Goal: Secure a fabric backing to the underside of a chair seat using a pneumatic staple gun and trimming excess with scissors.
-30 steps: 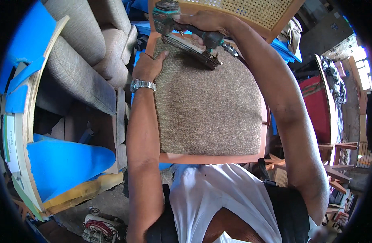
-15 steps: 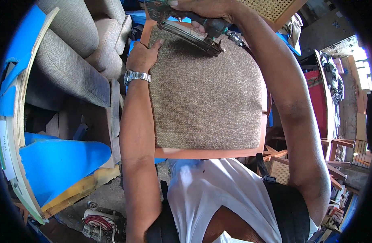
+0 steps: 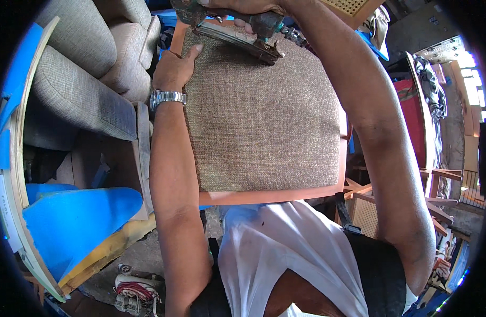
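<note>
Pneumatic stapler (image 3: 235,42) in the head view lies in the grip of the right hand (image 3: 258,5), held over the far left part of a brown woven seat pad (image 3: 266,121). The pad sits in front of the person, bordered by an orange-brown wooden frame (image 3: 274,197) whose near rail is beside the shirt. The left hand (image 3: 173,71) rests at the pad's left edge, thumb on the fabric; its other fingers are partly hidden, so I cannot tell whether they pinch the frame. Whether the tool's nose touches the pad or frame is unclear too.

Handling it well, I judge, calls for a square, firmly seated nose, with the long magazine kept from dragging on the weave. The left thumb lies near the nose and would be safer lower down. The air fitting (image 3: 294,36) should hang free, without twisting the wrist.
</note>
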### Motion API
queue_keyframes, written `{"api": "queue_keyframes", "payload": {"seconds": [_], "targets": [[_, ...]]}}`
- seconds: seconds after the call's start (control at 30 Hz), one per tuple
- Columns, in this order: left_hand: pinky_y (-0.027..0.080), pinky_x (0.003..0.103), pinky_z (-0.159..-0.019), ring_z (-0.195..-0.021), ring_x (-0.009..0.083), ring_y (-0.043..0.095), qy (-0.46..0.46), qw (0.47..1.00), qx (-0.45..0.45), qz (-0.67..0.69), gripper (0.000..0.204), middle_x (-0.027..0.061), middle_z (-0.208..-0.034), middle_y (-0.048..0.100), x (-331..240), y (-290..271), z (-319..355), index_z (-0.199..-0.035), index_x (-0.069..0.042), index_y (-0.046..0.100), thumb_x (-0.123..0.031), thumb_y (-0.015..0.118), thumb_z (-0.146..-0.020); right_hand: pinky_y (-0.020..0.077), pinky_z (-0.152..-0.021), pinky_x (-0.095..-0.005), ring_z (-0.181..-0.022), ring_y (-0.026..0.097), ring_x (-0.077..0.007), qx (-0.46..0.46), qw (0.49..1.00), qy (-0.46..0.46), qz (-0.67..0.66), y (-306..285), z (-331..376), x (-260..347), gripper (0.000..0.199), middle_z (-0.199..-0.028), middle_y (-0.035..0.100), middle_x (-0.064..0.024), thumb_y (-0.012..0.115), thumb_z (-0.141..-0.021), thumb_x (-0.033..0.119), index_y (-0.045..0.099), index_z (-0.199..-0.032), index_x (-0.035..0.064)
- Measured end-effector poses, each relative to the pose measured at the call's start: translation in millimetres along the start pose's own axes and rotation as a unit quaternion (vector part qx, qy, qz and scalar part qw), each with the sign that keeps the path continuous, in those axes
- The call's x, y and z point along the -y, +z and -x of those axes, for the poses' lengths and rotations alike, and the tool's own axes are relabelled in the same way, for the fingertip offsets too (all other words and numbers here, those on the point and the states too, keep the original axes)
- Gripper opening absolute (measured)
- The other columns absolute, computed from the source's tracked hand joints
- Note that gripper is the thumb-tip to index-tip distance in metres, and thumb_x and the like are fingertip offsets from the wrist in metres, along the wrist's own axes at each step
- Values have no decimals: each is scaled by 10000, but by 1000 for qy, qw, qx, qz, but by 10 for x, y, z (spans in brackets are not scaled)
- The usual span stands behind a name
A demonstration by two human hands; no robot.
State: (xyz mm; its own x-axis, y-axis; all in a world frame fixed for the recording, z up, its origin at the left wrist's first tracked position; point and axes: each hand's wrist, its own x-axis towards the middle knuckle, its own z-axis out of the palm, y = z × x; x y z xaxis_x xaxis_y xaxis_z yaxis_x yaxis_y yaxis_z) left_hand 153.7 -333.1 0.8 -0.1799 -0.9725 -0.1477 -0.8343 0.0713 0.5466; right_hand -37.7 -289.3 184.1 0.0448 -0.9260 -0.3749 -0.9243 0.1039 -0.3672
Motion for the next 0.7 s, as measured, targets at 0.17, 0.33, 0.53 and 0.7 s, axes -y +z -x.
{"api": "queue_keyframes", "payload": {"seconds": [0.17, 0.33, 0.53, 0.7], "targets": [[508, 494, -925, -1097, 425, 647, 7, 1000, -7, 6, 992, 297, -1160, 659, 104, 8, 87, -1216, 78, 575, -790, 619, -739, 430, -988, -404, -1104, 600, -320, -63, 998, 0, -22, 170, 184, -40, 784, -1237, 641, -226, 383, -966, 671, 658, -1216, -19], [508, 485, -910, -1071, 428, 653, 29, 999, -9, 42, 952, 314, -1119, 665, -60, 26, 155, -1152, 101, 615, -765, 612, -758, 489, -868, -370, -959, 639, -227, -183, 971, -27, -154, -62, 1342, -279, 765, -1032, 697, -166, 410, -956, 690, 704, -1111, 1], [506, 494, -874, -1005, 403, 659, 171, 977, -117, 52, 555, 224, -1089, 692, 15, 138, 148, -1157, -16, 629, -479, 680, -856, 485, -594, -300, -641, 591, -123, -256, 935, 194, -153, -267, 2820, -1114, 684, -738, 630, -40, 482, -946, 672, 716, -1051, 38], [441, 509, -1003, -1268, 341, 515, 398, 904, 4, -158, 456, 130, -1376, 564, -1358, 477, 967, -1312, -106, 585, -336, 608, -919, 418, -496, -266, -485, 497, -65, -314, 892, 222, -237, 52, 3544, -1892, 662, -565, 538, 10, 468, -954, 673, 708, -1077, 68]]}}
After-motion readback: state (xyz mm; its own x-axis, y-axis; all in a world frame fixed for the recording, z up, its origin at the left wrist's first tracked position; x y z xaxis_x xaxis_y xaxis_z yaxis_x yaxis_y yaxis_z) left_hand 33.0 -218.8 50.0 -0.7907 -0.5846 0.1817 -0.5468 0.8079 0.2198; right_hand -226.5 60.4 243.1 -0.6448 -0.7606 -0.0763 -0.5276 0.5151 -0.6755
